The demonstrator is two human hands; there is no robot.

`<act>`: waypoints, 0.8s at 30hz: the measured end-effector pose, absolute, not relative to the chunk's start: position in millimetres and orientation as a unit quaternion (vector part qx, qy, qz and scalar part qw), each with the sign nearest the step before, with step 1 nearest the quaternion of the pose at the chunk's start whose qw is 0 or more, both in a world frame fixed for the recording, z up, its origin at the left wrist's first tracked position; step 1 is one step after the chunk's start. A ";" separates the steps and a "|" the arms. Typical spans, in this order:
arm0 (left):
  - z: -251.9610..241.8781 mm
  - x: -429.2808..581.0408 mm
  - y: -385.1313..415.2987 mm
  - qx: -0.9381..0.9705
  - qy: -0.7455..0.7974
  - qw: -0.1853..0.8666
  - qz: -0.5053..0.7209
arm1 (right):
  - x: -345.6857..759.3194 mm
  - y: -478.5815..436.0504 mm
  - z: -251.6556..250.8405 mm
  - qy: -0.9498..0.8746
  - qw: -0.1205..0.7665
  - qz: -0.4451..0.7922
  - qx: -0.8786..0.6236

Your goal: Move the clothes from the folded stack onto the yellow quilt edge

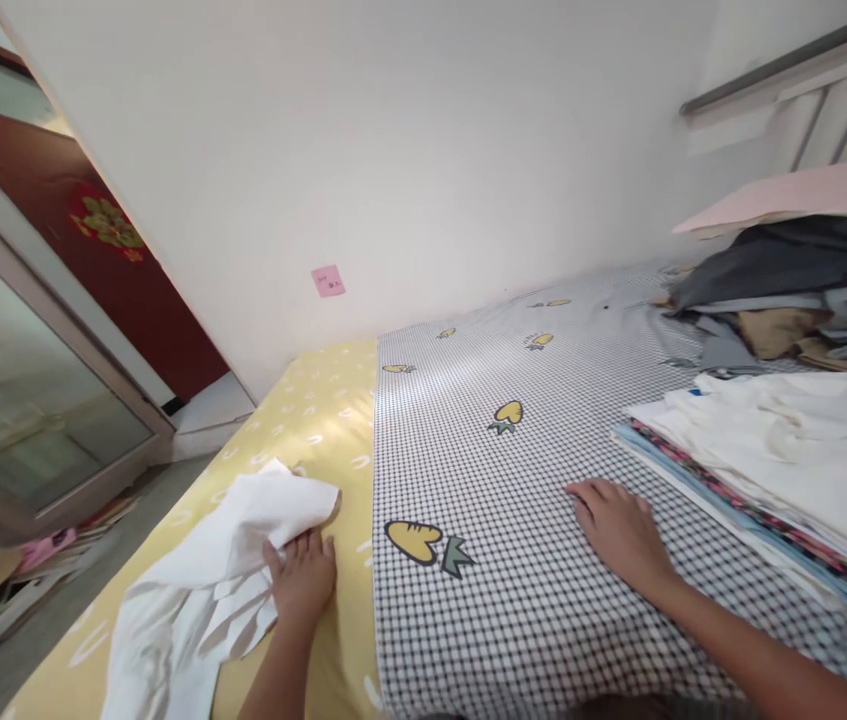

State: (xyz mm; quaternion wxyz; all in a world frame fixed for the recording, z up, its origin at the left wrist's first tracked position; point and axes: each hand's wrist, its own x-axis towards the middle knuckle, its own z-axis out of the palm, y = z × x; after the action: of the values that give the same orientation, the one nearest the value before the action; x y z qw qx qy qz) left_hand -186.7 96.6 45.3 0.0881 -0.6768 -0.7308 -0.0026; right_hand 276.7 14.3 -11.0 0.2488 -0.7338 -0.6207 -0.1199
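Cloth [243, 540], white and rumpled, lies on the bed's [438, 450] yellow side against your left hand [304, 575] — whether you grip it, I cannot tell. Your right hand [618, 530] rests loose, holding nothing. The stack [805, 430] (near that hand) looks folded, seemingly done — the cloth isn't yet.

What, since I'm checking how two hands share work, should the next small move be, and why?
I'd probably bring the right hand over to the white cloth to help spread it. The cloth lies rumpled, with the left hand at its edge, while the right lies on the checked sheet, apart from the cloth and holding nothing.
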 end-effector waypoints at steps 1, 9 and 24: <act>44.6 -182.5 95.1 -0.676 -0.732 0.085 -0.007 | 276.5 13.9 -10.3 -0.621 0.248 -0.119 -0.734; 33.9 -137.2 65.2 -0.660 -0.751 0.016 0.003 | 273.6 16.2 -8.8 -0.616 0.251 -0.094 -0.741; -8.5 9.3 28.8 -0.733 -0.658 0.103 -0.139 | 271.3 10.7 32.0 -0.574 0.335 0.007 -0.747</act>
State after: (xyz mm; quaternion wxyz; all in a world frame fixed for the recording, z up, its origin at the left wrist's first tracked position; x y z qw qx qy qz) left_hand 9.3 28.8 -8.5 0.1031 -0.7326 -0.6583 -0.1387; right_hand 271.3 10.7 32.0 0.3350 -0.7471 -0.5740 0.0070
